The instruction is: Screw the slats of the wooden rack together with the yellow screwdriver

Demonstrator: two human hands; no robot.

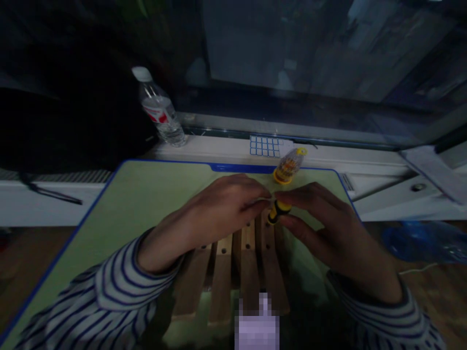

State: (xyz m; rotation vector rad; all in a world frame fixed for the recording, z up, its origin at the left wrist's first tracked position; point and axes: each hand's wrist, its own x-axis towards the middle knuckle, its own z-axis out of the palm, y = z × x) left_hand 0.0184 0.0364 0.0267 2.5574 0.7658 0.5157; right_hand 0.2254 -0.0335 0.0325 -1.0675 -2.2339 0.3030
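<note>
A short yellow-and-black screwdriver [279,212] is between the thumb and fingers of my right hand [328,226], tilted over the wooden piece; its tip cannot be made out. My left hand [226,206] reaches across the wood from the left, fingers pressed together beside the screwdriver. A thin pale edge shows at its fingertips, too small to name. Below both hands lies a wooden piece with several slats [250,272] side by side, dark round holes near their far ends. My left hand hides part of its far end.
The pale green table [146,194] has a blue rim. On its far side stands a small clear bottle [289,166] with yellow ends. A water bottle [160,114] and a blue-gridded sheet [265,146] are on the windowsill. Blue plastic [412,240] lies on the floor at right.
</note>
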